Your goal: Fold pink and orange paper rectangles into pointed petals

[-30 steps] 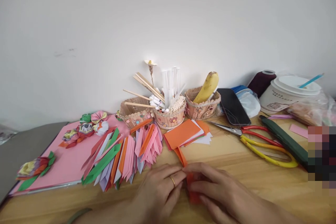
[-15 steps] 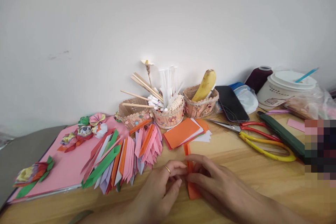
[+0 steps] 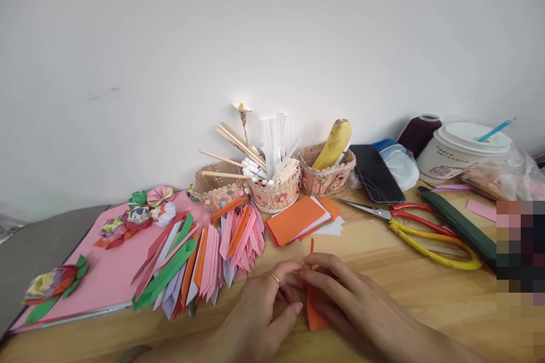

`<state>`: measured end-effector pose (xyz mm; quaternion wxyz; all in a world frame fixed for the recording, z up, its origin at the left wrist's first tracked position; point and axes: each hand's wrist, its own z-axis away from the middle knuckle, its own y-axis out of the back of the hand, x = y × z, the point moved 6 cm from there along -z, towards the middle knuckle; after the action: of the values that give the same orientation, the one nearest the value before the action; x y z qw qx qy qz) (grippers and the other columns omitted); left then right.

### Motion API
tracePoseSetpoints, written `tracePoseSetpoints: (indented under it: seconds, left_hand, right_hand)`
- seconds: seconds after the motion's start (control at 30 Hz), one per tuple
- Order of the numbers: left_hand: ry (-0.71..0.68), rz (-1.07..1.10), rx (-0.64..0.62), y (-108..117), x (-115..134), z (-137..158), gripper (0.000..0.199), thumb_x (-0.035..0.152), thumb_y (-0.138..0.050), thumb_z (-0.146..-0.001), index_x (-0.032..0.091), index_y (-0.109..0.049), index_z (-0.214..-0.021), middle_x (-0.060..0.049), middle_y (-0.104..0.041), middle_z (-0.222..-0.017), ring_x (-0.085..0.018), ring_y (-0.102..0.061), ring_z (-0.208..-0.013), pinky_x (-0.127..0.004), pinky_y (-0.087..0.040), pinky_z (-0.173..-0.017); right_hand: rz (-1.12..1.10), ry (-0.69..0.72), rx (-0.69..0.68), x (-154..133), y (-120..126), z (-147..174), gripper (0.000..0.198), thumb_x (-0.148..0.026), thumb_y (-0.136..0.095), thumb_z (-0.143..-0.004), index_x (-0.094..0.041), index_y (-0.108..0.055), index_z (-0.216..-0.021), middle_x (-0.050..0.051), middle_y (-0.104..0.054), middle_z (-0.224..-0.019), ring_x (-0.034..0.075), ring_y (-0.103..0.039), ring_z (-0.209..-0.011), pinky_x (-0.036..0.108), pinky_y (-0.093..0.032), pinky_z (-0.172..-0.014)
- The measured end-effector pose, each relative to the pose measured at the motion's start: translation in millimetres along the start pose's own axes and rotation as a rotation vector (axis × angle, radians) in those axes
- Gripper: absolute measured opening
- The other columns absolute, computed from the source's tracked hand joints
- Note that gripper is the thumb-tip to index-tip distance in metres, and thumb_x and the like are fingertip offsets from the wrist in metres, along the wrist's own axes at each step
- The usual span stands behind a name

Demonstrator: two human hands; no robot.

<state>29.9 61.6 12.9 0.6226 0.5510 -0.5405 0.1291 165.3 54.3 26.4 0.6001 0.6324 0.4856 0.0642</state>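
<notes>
An orange paper strip (image 3: 316, 312), folded lengthwise, lies near the front of the table between my two hands. My left hand (image 3: 272, 300), with a ring on one finger, has its curled fingers against the strip's left side. From the right, my right hand (image 3: 347, 289) bends its fingers over the strip and grips it. The middle of the strip is hidden under the fingers; a thin end shows above them and a wider end below. Just beyond lies a stack of orange and white paper pieces (image 3: 298, 219).
Folded paper pieces (image 3: 204, 261) in several colours stand in a row at left, beside paper flowers (image 3: 138, 214) on a pink folder (image 3: 104, 278). Behind are decorated baskets (image 3: 276, 195), one holding a banana (image 3: 334, 144). Scissors (image 3: 383, 214), a phone (image 3: 374, 173) and a lidded tub (image 3: 460, 153) are at right.
The strip's upper end looks narrower and stands more edge-on between my fingers. Both hands have shifted slightly, the right one's fingers drawing closer over the strip. The view has tilted a little.
</notes>
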Motion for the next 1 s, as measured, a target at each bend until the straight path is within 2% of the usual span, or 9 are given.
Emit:
tracePoseSetpoints:
  seconds: [0.17, 0.27, 0.43, 0.5, 0.63, 0.73, 0.9, 1.0]
  left_hand:
    - [0.091, 0.075, -0.041, -2.3, -5.2, 1.0, 0.047, 0.014, -0.048, -0.082, 0.015, -0.04, -0.129, -0.006, -0.066, -0.1, -0.016, -0.062, -0.08, -0.029, -0.052, -0.073]
    - [0.195, 0.148, -0.099, -4.7, -5.0, -0.9, 0.045, 0.016, -0.05, -0.084, 0.016, -0.042, -0.128, -0.006, -0.066, -0.1, -0.017, -0.061, -0.085, -0.03, -0.05, -0.078]
    - [0.312, 0.101, -0.002, 1.3, -5.0, -12.0, 0.048, 0.014, -0.058, -0.079, 0.02, -0.047, -0.126, -0.003, -0.063, -0.095, -0.017, -0.058, -0.078, -0.031, -0.047, -0.073]
    - [0.346, 0.165, -0.015, -1.0, -7.9, -15.6, 0.045, 0.008, -0.056, -0.077, 0.021, -0.051, -0.12, 0.001, -0.063, -0.083, -0.015, -0.057, -0.072, -0.028, -0.045, -0.069]
    - [0.373, 0.309, 0.004, -2.8, -14.4, -16.7, 0.034, 0.006, -0.054, -0.076, 0.018, -0.054, -0.107, 0.002, -0.059, -0.078, -0.014, -0.055, -0.07, -0.025, -0.042, -0.065]
    - [0.394, 0.368, 0.038, -1.8, -19.2, -13.7, 0.028, 0.004, -0.053, -0.074, 0.016, -0.05, -0.099, 0.003, -0.055, -0.076, -0.012, -0.052, -0.069, -0.023, -0.041, -0.064]
    - [0.427, 0.427, 0.018, -4.1, -24.2, -9.1, 0.025, 0.007, -0.053, -0.075, 0.018, -0.046, -0.096, 0.005, -0.054, -0.073, -0.011, -0.052, -0.068, -0.022, -0.038, -0.061]
    - [0.445, 0.483, -0.012, -6.3, -25.2, -8.2, 0.023, 0.011, -0.057, -0.075, 0.019, -0.046, -0.094, 0.005, -0.055, -0.073, -0.012, -0.054, -0.07, -0.022, -0.039, -0.062]
  right_hand:
    - [0.125, 0.011, 0.107, 3.3, 0.4, 3.7, 0.041, -0.016, -0.041, -0.092, -0.02, -0.04, -0.133, 0.013, -0.055, -0.125, 0.018, -0.059, -0.108, 0.03, -0.052, -0.088]
    - [0.174, 0.012, 0.135, 3.0, 0.8, 4.3, 0.044, -0.018, -0.041, -0.093, -0.018, -0.037, -0.136, 0.016, -0.052, -0.129, 0.021, -0.059, -0.11, 0.033, -0.054, -0.086]
    - [0.183, 0.054, 0.119, -1.3, -0.3, 2.2, 0.045, -0.019, -0.04, -0.094, -0.016, -0.032, -0.139, 0.019, -0.044, -0.136, 0.022, -0.052, -0.119, 0.034, -0.051, -0.091]
    - [0.211, 0.077, 0.111, -2.5, -1.3, 1.4, 0.047, -0.019, -0.041, -0.094, -0.014, -0.03, -0.14, 0.019, -0.044, -0.136, 0.023, -0.049, -0.121, 0.036, -0.05, -0.092]
    - [0.257, 0.144, -0.024, -5.0, -7.3, 0.4, 0.046, -0.018, -0.041, -0.095, -0.015, -0.033, -0.14, 0.016, -0.044, -0.138, 0.024, -0.046, -0.123, 0.04, -0.049, -0.095]
    - [0.252, 0.172, -0.101, -6.2, -9.2, 0.4, 0.042, -0.017, -0.039, -0.096, -0.015, -0.037, -0.138, 0.014, -0.045, -0.138, 0.023, -0.046, -0.122, 0.04, -0.048, -0.095]
    - [0.225, 0.148, -0.078, -6.4, -5.6, 0.2, 0.039, -0.018, -0.04, -0.096, -0.016, -0.04, -0.135, 0.014, -0.053, -0.125, 0.021, -0.053, -0.11, 0.037, -0.051, -0.087]
    - [0.207, 0.165, -0.075, -8.7, -2.1, 0.8, 0.033, -0.019, -0.032, -0.098, -0.014, -0.045, -0.128, 0.013, -0.058, -0.113, 0.019, -0.057, -0.099, 0.034, -0.053, -0.081]
